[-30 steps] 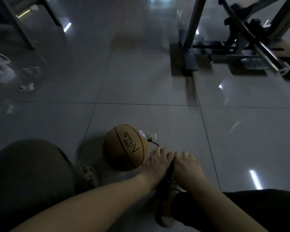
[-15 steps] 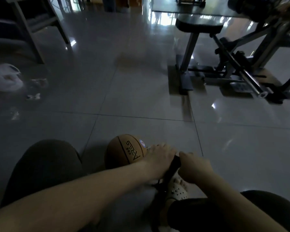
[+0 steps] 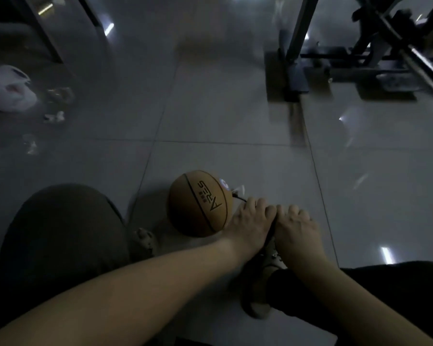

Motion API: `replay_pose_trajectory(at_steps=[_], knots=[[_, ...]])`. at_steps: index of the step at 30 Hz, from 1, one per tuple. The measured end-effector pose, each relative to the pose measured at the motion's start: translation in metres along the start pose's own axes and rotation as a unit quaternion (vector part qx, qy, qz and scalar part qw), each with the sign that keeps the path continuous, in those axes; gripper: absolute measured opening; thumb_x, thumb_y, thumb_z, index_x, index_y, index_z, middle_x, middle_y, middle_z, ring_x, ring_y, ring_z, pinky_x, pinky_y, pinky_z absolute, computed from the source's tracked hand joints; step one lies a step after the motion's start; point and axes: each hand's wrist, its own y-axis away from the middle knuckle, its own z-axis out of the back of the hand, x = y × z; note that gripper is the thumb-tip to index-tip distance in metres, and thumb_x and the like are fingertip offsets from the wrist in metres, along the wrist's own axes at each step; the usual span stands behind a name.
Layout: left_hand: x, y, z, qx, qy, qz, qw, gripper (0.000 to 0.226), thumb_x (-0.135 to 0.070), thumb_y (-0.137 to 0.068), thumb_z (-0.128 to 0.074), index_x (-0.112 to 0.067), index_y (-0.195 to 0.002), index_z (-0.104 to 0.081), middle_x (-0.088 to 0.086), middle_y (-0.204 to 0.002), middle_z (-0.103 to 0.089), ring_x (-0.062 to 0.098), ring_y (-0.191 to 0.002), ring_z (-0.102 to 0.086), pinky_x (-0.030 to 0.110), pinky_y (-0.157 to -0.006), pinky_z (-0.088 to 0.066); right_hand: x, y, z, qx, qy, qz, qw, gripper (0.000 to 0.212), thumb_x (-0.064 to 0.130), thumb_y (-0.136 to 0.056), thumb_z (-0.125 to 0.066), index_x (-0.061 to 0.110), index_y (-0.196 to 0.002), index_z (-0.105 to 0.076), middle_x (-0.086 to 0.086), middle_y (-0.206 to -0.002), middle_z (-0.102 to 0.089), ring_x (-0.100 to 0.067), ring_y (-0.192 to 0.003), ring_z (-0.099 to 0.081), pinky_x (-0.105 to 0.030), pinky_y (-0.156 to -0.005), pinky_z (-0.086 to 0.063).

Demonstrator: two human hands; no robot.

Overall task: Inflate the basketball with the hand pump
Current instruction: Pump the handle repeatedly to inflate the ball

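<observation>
Hands have dropped again since half a second ago. Back then they sat higher, with more of the dark handle showing between them. Now the left hand [image 3: 248,221] and right hand [image 3: 295,228] are pressed down low, side by side, knuckles almost touching. The view has tipped down with them too. To me that's the bottom of a push stroke, so air should be going in.

Both hands are clenched over the top of the pump [image 3: 270,233], fingers curled round the handle. Only a dark sliver of it shows between them and the rest is hidden. The light shoe [image 3: 260,295] right underneath looks like it's pinning the pump's base, but I can't really see that part.

The basketball [image 3: 198,203] sits on the tile floor [image 3: 210,108], just left of the hands and touching or nearly touching the left wrist. A thin black hose [image 3: 239,198] runs from under the left fingers to the ball's right side — still plugged in, as far as I can tell.

The ball looks round, but it's way too dim to judge firmness. My guess is more strokes to go — next up is pulling the handle back up.
</observation>
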Motion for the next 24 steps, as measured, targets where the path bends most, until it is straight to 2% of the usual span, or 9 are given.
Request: replay_pose_trajectory(at_steps=[3,7,9,14,15,17,20,22,24], knots=[[-0.001,0.001,-0.019,0.031,0.001,-0.001,1.0,0.015,-0.024,-0.087,-0.042,-0.014,-0.099,-0.041,0.009,-0.092,-0.052,0.023,-0.077,-0.049,0.033,-0.063,-0.041,-0.004,-0.008,-0.022,0.029,-0.001,0.006,1.0,0.015,0.023,-0.096,-0.042,0.019,-0.111,-0.042,-0.005,-0.108,-0.05,-0.022,-0.096,-0.052,-0.031,-0.079,-0.047],[0.001,-0.001,-0.036,0.098,-0.021,0.008,0.995,0.025,-0.024,-0.082,-0.06,-0.017,-0.103,-0.048,0.007,-0.094,-0.053,0.022,-0.079,-0.052,0.032,-0.061,-0.041,-0.003,-0.016,-0.037,0.072,-0.013,0.01,0.997,0.019,0.025,-0.096,-0.044,0.018,-0.114,-0.045,-0.006,-0.11,-0.052,-0.024,-0.098,-0.053,-0.033,-0.083,-0.049],[-0.001,-0.003,-0.029,0.123,-0.02,0.016,0.992,0.023,-0.024,-0.089,-0.053,-0.016,-0.111,-0.049,0.009,-0.101,-0.054,0.024,-0.086,-0.053,0.033,-0.067,-0.041,-0.005,-0.018,-0.033,0.101,-0.009,0.012,0.995,0.021,0.023,-0.095,-0.045,0.017,-0.115,-0.045,-0.007,-0.112,-0.052,-0.025,-0.1,-0.053,-0.034,-0.086,-0.049],[0.008,-0.011,0.017,0.159,-0.04,-0.034,0.986,0.037,-0.024,-0.099,-0.032,-0.015,-0.134,-0.04,0.013,-0.126,-0.049,0.031,-0.116,-0.044,0.044,-0.101,-0.033,-0.006,-0.007,0.012,0.165,-0.066,0.014,0.984,0.033,0.015,-0.095,-0.05,0.011,-0.127,-0.042,-0.012,-0.126,-0.048,-0.032,-0.116,-0.051,-0.04,-0.091,-0.047],[0.011,-0.012,0.031,0.139,-0.052,-0.046,0.988,0.04,-0.023,-0.096,-0.029,-0.015,-0.134,-0.04,0.011,-0.124,-0.049,0.031,-0.115,-0.045,0.045,-0.101,-0.032,-0.007,-0.003,0.027,0.144,-0.076,0.015,0.986,0.032,0.013,-0.094,-0.051,0.012,-0.125,-0.043,-0.011,-0.124,-0.047,-0.032,-0.115,-0.052,-0.041,-0.088,-0.048],[0.017,-0.015,0.062,0.07,-0.046,-0.067,0.994,0.047,-0.022,-0.085,-0.024,-0.015,-0.128,-0.043,0.009,-0.115,-0.052,0.029,-0.104,-0.049,0.041,-0.089,-0.035,-0.01,0.004,0.061,0.069,-0.069,0.02,0.995,0.027,0.01,-0.091,-0.052,0.013,-0.118,-0.046,-0.009,-0.116,-0.048,-0.03,-0.107,-0.053,-0.04,-0.08,-0.049],[0.025,-0.026,0.106,-0.036,-0.054,-0.106,0.992,0.034,-0.018,-0.085,-0.031,-0.015,-0.112,-0.05,0.005,-0.098,-0.053,0.024,-0.084,-0.05,0.037,-0.073,-0.035,-0.017,0.011,0.098,-0.093,-0.016,0.055,0.994,0.017,0.015,-0.091,-0.048,0.014,-0.108,-0.051,-0.005,-0.101,-0.052,-0.021,-0.087,-0.053,-0.033,-0.074,-0.047],[0.026,-0.03,0.116,-0.083,-0.072,-0.112,0.988,0.027,-0.016,-0.089,-0.034,-0.014,-0.108,-0.053,0.006,-0.096,-0.052,0.024,-0.082,-0.047,0.037,-0.073,-0.038,-0.019,0.015,0.102,-0.17,0.018,0.073,0.983,0.018,0.017,-0.089,-0.042,0.013,-0.103,-0.052,-0.005,-0.094,-0.051,-0.02,-0.08,-0.049,-0.034,-0.072,-0.046],[0.02,-0.027,0.109,-0.095,-0.089,-0.115,0.985,0.033,-0.016,-0.091,-0.025,-0.012,-0.106,-0.054,0.008,-0.096,-0.052,0.025,-0.083,-0.046,0.038,-0.074,-0.039,-0.014,0.022,0.088,-0.19,0.036,0.062,0.979,0.019,0.014,-0.084,-0.043,0.012,-0.1,-0.052,-0.007,-0.089,-0.05,-0.021,-0.075,-0.045,-0.036,-0.068,-0.044]])
